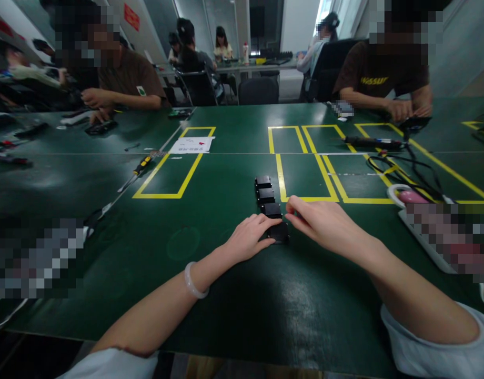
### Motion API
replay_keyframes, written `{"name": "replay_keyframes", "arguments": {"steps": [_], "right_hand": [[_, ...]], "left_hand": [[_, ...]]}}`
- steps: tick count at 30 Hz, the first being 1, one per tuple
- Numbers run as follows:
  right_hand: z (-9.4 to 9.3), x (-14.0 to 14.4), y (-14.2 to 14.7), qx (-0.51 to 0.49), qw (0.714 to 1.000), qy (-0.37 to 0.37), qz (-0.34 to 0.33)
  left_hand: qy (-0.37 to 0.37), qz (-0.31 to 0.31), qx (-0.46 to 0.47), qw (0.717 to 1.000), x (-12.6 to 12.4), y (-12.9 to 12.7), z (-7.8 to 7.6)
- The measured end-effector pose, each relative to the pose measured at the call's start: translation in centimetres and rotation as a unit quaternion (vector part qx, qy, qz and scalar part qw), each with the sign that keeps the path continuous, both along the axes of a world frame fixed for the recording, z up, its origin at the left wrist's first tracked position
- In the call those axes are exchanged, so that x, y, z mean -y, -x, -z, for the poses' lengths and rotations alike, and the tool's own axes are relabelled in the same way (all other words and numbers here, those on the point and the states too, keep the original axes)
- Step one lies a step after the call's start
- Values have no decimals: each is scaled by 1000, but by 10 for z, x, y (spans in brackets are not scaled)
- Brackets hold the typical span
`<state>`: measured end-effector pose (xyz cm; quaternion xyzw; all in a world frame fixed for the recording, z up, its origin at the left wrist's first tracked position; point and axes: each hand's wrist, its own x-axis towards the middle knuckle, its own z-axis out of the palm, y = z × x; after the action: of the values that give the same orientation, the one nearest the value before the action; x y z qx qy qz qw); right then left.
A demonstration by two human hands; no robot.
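A row of several small black box-shaped parts (266, 195) runs away from me on the green table, almost touching one another. My left hand (250, 236), with a pale bangle at the wrist, holds the nearest black block (279, 232) between thumb and fingers from its left side. Just right of that block, my right hand (321, 222) hovers with thumb and forefinger closed in a pinch. Whatever lies between those fingertips, if anything, is too small to make out.
Yellow tape rectangles (307, 199) mark the green table (226, 300). A yellow-black screwdriver (142, 165) and a paper label (192, 145) lie left. On the right are a black powered screwdriver (374, 142), cables and a pale tray (427, 245). Two people work across the table.
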<state>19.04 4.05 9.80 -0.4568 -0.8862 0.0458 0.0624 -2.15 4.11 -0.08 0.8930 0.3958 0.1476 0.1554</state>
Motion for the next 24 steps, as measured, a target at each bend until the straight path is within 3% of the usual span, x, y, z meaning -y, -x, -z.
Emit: {"name": "replay_keyframes", "arguments": {"steps": [24], "right_hand": [[-1, 6, -15, -15, 999, 21, -22]], "left_hand": [[5, -5, 11, 1000, 2, 1, 4]]}}
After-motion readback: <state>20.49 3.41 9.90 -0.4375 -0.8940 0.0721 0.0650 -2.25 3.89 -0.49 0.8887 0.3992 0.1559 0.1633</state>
